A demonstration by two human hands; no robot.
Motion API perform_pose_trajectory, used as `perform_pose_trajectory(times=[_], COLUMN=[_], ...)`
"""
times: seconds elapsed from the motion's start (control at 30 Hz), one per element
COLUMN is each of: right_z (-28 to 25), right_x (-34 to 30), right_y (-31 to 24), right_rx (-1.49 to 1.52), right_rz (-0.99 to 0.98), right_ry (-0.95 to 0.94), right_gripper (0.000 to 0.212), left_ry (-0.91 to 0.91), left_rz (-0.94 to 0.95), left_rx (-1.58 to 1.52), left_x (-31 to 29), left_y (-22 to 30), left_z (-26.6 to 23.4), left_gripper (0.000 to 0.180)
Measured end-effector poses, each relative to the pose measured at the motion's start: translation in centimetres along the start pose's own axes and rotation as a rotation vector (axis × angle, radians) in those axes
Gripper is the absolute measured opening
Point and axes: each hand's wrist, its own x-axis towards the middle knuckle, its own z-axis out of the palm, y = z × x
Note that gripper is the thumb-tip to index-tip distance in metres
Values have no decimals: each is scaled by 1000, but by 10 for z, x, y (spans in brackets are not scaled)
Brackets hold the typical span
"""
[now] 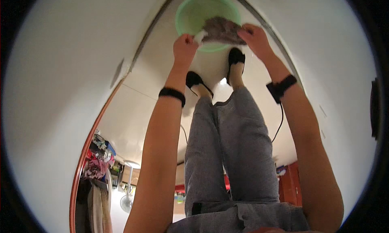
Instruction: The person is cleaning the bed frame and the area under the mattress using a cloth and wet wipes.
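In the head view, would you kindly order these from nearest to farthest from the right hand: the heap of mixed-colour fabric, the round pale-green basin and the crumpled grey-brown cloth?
1. Crumpled grey-brown cloth: its right end is in the right hand.
2. Round pale-green basin: top centre, behind the cloth.
3. Heap of mixed-colour fabric: far off, lower left.

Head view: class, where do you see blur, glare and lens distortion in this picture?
In the head view, the grey-brown cloth, left hand and right hand look soft and smeared; in the head view, glare whitens the floor between the shoes; in the head view, the reddish-brown edging bows and the rim darkens.
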Motion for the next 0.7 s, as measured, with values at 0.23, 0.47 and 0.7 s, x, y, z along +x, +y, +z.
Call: perform_pose_trajectory(times=[0.23, 0.47, 0.7], right_z=[75, 157, 156], right_x=[80, 85, 92], right_y=[67, 98, 109], right_rx=[-673, -928, -949], right_rz=[-198, -253, -234], right_ry=[150, -144, 18], right_gripper=[23, 35, 24], left_ry=[71, -27, 100], left_rz=[214, 370, 249], left_rx=[151, 832, 848], left_x=[68, 86, 105], left_y=[-41, -65, -68], left_z=[81, 118, 119], left_gripper=[16, 27, 23])
